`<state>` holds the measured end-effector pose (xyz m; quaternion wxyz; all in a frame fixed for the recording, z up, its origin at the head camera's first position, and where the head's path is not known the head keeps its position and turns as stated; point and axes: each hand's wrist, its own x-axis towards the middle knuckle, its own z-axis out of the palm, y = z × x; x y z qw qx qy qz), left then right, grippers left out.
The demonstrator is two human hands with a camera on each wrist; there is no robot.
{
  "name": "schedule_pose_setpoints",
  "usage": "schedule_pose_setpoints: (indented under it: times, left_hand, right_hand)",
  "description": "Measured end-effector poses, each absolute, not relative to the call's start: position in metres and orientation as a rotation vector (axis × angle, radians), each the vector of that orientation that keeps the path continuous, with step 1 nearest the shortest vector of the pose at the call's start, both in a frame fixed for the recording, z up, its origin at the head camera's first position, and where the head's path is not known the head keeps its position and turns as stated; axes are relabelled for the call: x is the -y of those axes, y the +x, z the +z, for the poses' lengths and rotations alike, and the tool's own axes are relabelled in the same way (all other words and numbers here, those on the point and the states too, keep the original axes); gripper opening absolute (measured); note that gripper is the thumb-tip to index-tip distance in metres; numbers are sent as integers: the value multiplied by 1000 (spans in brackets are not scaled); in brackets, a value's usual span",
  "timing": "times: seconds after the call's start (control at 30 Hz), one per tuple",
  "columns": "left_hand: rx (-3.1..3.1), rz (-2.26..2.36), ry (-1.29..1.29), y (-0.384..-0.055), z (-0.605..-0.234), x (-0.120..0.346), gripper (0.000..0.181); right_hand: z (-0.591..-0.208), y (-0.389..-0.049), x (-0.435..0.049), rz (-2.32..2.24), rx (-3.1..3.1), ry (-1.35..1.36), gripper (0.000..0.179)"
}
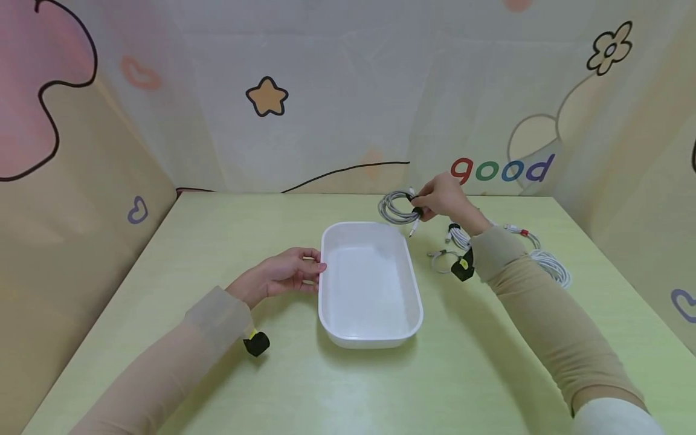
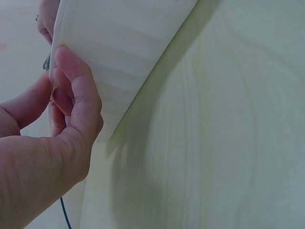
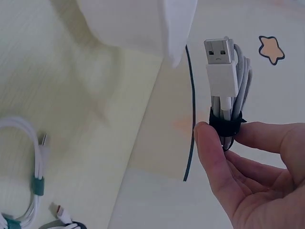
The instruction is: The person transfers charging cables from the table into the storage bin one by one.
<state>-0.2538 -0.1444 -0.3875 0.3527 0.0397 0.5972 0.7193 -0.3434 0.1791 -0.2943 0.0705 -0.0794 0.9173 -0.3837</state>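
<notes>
A white rectangular bin stands in the middle of the table in the head view. My left hand grips its left wall, thumb over the rim and fingers against the outside, as the left wrist view also shows. Beyond the bin's far right corner, my right hand holds up a coiled grey cable. In the right wrist view the thumb and fingers pinch that coil at its black strap. Its white USB plug points away from the hand.
Several more coiled cables lie right of the bin, partly behind my right forearm: a white bundle, a small loop, one with a red band and a white coil. A printed backdrop rises behind the table.
</notes>
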Motion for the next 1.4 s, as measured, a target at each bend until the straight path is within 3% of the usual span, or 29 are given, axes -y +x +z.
schedule_pose_setpoints:
  times: [0.83,1.4]
  left_hand:
    - [-1557,1856,78,-255,-388,144,10]
    - [-1558,1861,84,-256,-390,142,10]
  right_hand:
    - [-312,-310,-120,-1037,-2658,-475,18]
    - [-325,-306,-102,-949,-2640,-522,16]
